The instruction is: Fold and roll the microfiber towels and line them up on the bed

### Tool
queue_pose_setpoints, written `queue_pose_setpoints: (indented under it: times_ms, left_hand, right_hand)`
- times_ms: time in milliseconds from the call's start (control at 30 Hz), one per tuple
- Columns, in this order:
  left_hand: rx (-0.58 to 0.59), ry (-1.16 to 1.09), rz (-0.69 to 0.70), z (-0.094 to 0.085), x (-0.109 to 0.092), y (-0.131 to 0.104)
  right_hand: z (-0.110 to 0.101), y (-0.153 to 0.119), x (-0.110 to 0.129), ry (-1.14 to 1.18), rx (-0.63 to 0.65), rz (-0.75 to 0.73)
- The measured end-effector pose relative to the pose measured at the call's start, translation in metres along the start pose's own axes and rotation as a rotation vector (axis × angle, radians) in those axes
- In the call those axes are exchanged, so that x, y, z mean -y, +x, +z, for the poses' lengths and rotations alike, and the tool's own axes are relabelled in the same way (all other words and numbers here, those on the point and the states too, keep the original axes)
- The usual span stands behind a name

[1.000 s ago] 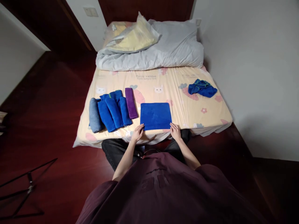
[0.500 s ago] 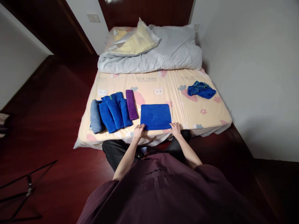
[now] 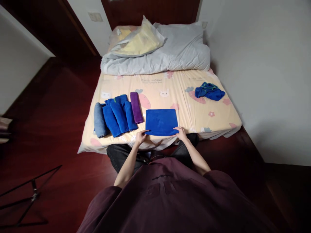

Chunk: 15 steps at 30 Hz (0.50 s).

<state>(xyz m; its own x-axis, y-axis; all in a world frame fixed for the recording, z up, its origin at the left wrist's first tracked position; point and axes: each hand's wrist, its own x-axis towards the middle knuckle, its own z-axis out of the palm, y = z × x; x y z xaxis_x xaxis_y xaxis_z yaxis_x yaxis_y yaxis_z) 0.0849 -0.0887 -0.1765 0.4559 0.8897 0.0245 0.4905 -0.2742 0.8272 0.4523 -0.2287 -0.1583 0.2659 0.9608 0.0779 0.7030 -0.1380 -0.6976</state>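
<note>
Flat blue cloth (image 3: 161,121), smooth and rectangular, near corners pinched in both hands' grip.

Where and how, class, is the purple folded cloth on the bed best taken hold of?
Probably at its middle, from above, thumb and fingers across its two long sides: the purple folded cloth lies long and narrow. Its right side looks easier to reach, since blue rolls crowd its left.

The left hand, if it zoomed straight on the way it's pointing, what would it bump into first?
Most likely the folded blue cloth. The left hand has its fingertips at the cloth's near left corner and points across it. Its height above the bed is hard to tell.
</note>
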Motion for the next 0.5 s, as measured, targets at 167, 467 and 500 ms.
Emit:
queue_pose_setpoints:
  times_ms: [167, 467, 500]
  left_hand:
    - [-0.026, -0.183, -0.052, 0.001, -0.006, 0.014]
    - [-0.082, -0.035, -0.062, 0.001, -0.005, 0.004]
    - [-0.086, -0.009, -0.068, 0.002, -0.004, 0.000]
  right_hand:
    - [0.006, 0.015, 0.005, 0.292, -0.017, 0.105]
    - [-0.005, 0.010, -0.011, 0.406, -0.066, 0.221]
    - [-0.005, 0.009, -0.013, 0.406, -0.060, 0.209]
